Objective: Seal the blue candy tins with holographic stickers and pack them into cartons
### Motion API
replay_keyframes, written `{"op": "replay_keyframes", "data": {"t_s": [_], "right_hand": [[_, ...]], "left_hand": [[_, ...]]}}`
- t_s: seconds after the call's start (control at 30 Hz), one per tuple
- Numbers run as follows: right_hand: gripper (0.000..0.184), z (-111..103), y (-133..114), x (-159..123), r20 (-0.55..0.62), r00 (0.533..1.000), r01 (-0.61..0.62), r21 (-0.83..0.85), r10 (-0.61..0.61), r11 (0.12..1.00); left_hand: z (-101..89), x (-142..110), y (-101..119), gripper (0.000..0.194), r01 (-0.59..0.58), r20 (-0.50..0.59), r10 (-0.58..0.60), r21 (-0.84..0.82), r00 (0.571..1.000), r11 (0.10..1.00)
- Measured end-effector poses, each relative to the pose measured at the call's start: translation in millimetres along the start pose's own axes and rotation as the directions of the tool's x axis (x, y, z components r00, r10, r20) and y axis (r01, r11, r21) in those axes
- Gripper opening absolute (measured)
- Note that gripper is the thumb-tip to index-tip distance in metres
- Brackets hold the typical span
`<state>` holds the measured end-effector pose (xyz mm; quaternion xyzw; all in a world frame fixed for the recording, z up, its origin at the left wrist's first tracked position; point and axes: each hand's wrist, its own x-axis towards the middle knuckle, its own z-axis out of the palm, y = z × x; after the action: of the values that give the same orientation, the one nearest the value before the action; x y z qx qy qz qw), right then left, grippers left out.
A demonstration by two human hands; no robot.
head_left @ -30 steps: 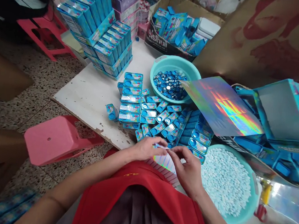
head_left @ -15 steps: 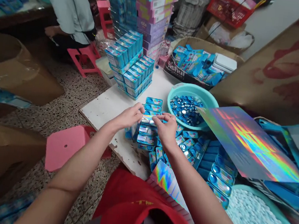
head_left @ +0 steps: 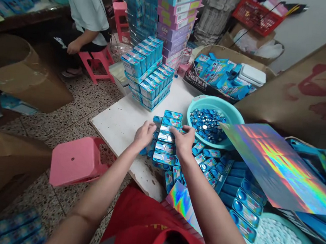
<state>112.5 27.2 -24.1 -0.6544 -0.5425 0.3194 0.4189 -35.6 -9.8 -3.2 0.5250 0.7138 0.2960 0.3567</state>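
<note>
Small blue rectangular tins (head_left: 165, 148) lie in a column near the table's front edge, the nearer ones with a shiny strip across them. My left hand (head_left: 144, 136) is at the left of the column, thumb and fingertips pinched together; what is between them is too small to make out. My right hand (head_left: 184, 140) is curled over the column's right side, with its thumb at the end of one tin (head_left: 165, 128). Whether its fingers grip anything, such as a sticker, is hard to see. More loose tins (head_left: 208, 164) lie to the right of this hand.
A turquoise basin (head_left: 192, 103) of small blue and silver round pieces stands behind my right hand. Stacked packs of tins (head_left: 155, 88) stand at the table's back left. Rainbow-foil sheets (head_left: 275, 161) and a tub of pale pellets (head_left: 281, 243) are at right. A person (head_left: 86, 5) sits beyond.
The view has shifted slightly, so the table things sit lower and further right. My left hand has moved a little away from the column's tins; my right hand remains over them.
</note>
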Motion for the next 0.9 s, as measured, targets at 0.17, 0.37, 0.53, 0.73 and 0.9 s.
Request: {"op": "replay_keyframes", "data": {"t_s": [0.17,0.37,0.53,0.73,0.9], "right_hand": [[0.042,-1.7,-17.4,6.0,0.022,0.979,-0.203,0.108,0.202,0.973],[0.021,-78.7,-20.3,-54.5,-0.007,0.997,0.072,0.156,-0.072,0.985],[0.013,-150.0,31.4,-150.0,0.121,0.989,0.09,-0.057,-0.082,0.994],[0.02,-174.1,88.1,-189.3,0.229,0.966,0.178,-0.258,-0.119,0.95],[0.04,-163.1,95.8,-186.7,0.321,0.913,0.379,-0.443,-0.251,0.812]], "left_hand": [[4.6,-27.7,-7.8,0.047,-0.116,0.111,0.106,0.095,0.988,0.989],[-2.3,-98.1,-8.5,0.034,-0.194,-0.188,0.26,0.312,0.947,0.93],[70.9,-139.5,16.8,0.025,-0.671,0.482,0.5,0.298,0.719,0.679],[124.2,-121.5,22.1,0.021,-0.701,0.62,0.393,0.388,0.679,0.598],[120.4,-122.5,25.5,0.023,-0.618,0.6,0.322,0.385,0.732,0.686]]}}
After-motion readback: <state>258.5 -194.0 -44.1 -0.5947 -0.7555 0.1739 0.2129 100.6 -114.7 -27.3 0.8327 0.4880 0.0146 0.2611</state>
